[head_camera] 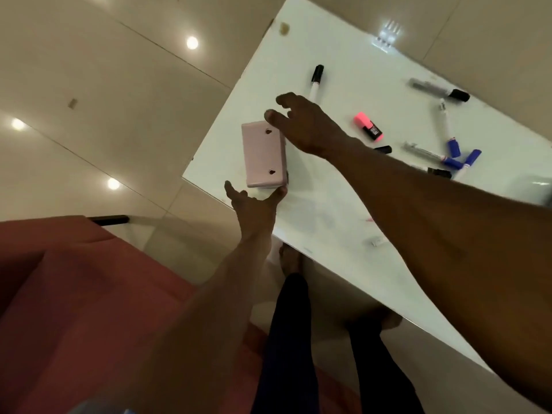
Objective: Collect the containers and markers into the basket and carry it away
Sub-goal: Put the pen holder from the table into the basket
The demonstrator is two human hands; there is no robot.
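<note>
Pink container [264,155] lies long-axis near-to-far between both hands: left hand [254,206] at near end, right hand [301,121] at far end, fingers spread, gripping nothing.

The right forearm [433,210] covers parts of two black-capped markers: of one [383,149] only the cap shows, of the other [439,173] only the cap and a sliver of barrel. The right hand [307,127] hides the lower end of the white marker [316,82] and one long edge of the pink container [263,155]. A pale object [537,189] at the right edge is cut off and blurred. A small grey-white item [377,241] near the table's front edge is too blurred to identify. The highlighter [368,127] label is unreadable.
</note>
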